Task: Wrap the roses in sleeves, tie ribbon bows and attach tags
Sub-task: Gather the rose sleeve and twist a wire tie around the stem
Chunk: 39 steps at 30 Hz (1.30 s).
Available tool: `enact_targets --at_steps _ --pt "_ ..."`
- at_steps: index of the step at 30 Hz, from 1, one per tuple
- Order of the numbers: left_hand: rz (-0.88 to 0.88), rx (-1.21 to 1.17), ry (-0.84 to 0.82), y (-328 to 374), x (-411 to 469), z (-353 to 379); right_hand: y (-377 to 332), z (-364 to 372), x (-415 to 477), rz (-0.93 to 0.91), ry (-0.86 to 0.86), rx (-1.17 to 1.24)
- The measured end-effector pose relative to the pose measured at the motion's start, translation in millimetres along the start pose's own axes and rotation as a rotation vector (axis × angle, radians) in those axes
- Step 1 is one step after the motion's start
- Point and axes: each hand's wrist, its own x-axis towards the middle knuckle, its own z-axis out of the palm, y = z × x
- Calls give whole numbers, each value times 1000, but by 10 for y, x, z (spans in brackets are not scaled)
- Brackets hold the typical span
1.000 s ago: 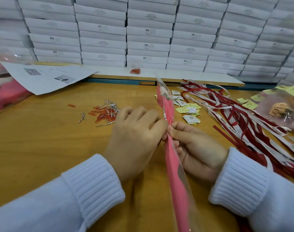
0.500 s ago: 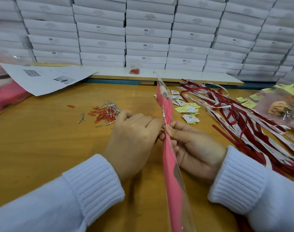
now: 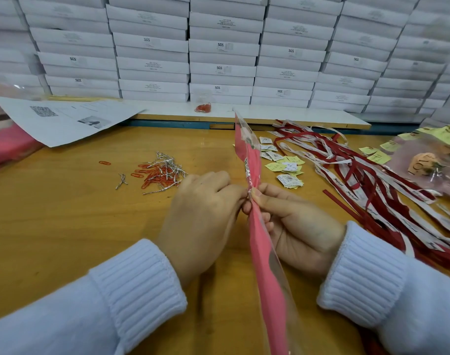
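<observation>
On sleeve (image 3: 266, 265): left grip (image 3: 203, 221), right grip (image 3: 300, 226) pinching.

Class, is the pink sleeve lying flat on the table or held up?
Held up, tilted: left hand and right hand pinch the pink sleeve mid-length; its top clears the table.

A: What's nr the printed sheet (image 3: 65, 124), besides work stuff?
B: Lies on wood table (image 3: 60, 226). White boxes (image 3: 152, 65) stacked behind it. Red paper clips (image 3: 154, 178) piled to its right; further right, small bag (image 3: 202, 106) on shelf (image 3: 282, 114), prob. more clips.
</observation>
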Motion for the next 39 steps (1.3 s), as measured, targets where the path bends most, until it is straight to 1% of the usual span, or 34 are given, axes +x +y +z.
enact_targets --at_steps 6,9,12,14,17,22,24,29,31,33,35,37,39 --pt "-7 -47 17 17 -3 0 -25 2 -24 11 -13 12" --pt "22 -67 19 6 17 17 -34 -3 -33 36 -33 24" --pt "33 -144 -3 -37 28 20 -42 -8 -34 60 -57 8" --pt "-24 -260 -19 -56 30 21 -45 -6 -31 67 -71 2" --pt "-108 -431 6 -53 26 64 -47 -10 -26 66 -88 17" --pt "-193 -559 12 -27 25 123 -38 -7 -23 49 -113 41" --pt "-277 -689 -31 -12 24 143 -29 -13 -10 38 -117 16" --pt "-724 -1277 -203 55 29 97 -23 -54 19 -31 -128 -78" --pt "-830 -1457 -319 22 41 46 -29 -58 10 -76 -164 -176" --pt "-882 -1592 -431 -33 60 -28 -36 -48 -3 -130 -206 -270" --pt "-909 -1678 -536 -85 94 -94 -46 -31 -14 -170 -257 -324" --pt "-902 -1687 -636 -122 114 -140 -56 -23 -30 -193 -298 -343" --pt "-891 -1639 -680 -124 118 -164 -56 -34 -35 -189 -298 -339"
